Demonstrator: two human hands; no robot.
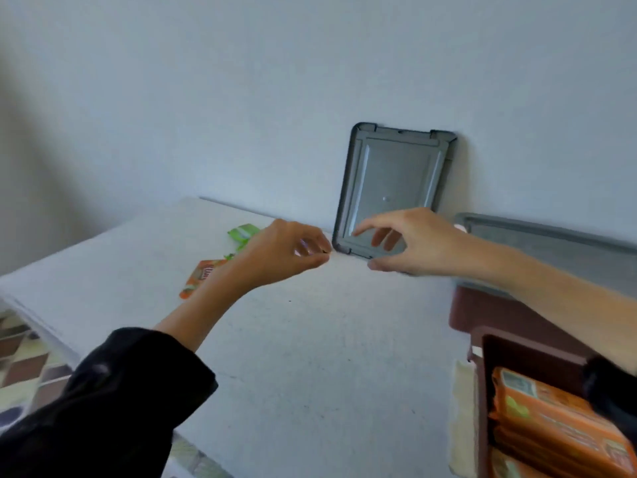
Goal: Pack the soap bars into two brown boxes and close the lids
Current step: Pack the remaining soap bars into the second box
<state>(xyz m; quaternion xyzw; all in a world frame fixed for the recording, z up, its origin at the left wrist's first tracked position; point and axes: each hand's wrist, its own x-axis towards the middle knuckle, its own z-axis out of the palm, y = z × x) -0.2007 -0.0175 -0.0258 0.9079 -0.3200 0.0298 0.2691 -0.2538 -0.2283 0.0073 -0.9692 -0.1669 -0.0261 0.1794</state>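
Observation:
A grey lid [393, 174] leans upright against the wall at the back of the white table. My right hand [413, 241] hovers in front of its lower edge with fingers spread and holding nothing. My left hand [286, 251] is just left of the lid's bottom corner, fingers loosely curled, holding nothing that I can see. A brown box [482, 374] at the lower right holds orange soap bars [558, 426]. A second brown box [482, 312] behind it bears another grey lid [551, 236]. An orange soap bar [198, 277] and a green one [243, 232] lie behind my left wrist.
The white table [310, 357] ends at the left, with a patterned tile floor [24, 360] below. A plain wall [241, 98] runs along the back. A pale strip of tape or paper [462, 419] lies beside the near brown box.

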